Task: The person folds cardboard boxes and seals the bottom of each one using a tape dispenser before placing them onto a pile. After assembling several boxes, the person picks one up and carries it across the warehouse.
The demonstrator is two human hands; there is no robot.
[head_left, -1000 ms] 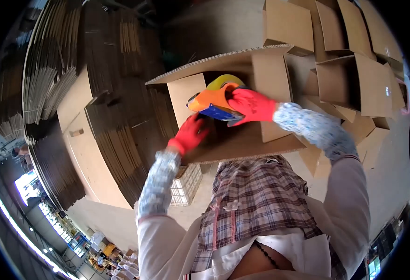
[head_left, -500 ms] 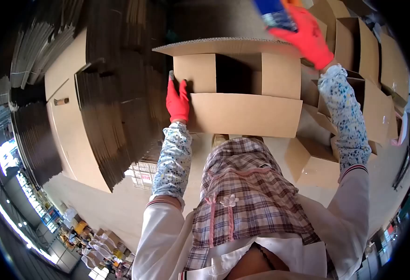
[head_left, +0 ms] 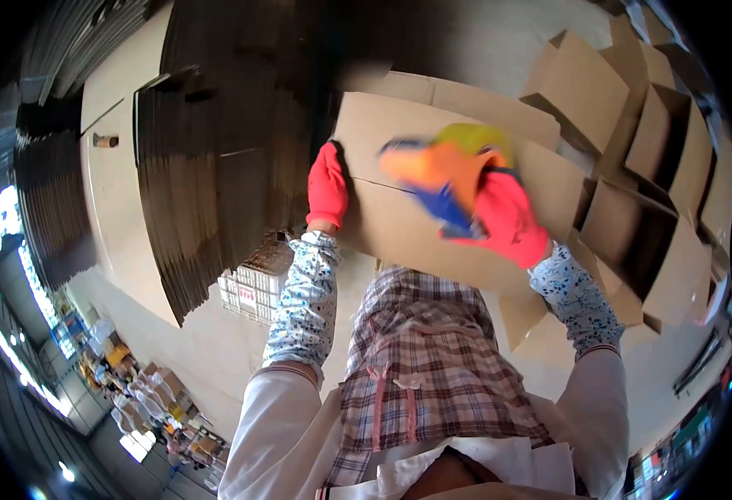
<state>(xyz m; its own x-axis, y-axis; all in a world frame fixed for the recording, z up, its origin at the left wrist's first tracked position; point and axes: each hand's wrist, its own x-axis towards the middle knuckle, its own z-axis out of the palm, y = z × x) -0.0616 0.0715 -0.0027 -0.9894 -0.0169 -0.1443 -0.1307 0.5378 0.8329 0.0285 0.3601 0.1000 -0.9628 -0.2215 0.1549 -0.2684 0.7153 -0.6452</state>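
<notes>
A bright, pale floor spreads around you in a large hall, with windows along the far left and blurred clutter down in the lower left. On your left stand tall stacks of flat cardboard, their edges facing you, and near their foot, just beyond your left forearm, sits a white crate. On your right, open boxes crowd together at different tilts. In front of you, past your plaid apron, is the box, turned slightly askew, its upper flaps lying down and a thin seam running in from its left edge until the tool hides it. Your left hand, in a red glove, rests against the left side of the box, near the end of that seam; its fingers lie close together, but you cannot tell from here whether they pinch the edge or only press on it. Your right hand, gloved in red too, is wrapped around the tape gun, orange and blue with a yellow roll at its far side. The tape gun is over the middle of the box, its nose pointing left; it is blurred, so whether it touches the cardboard is unclear.
</notes>
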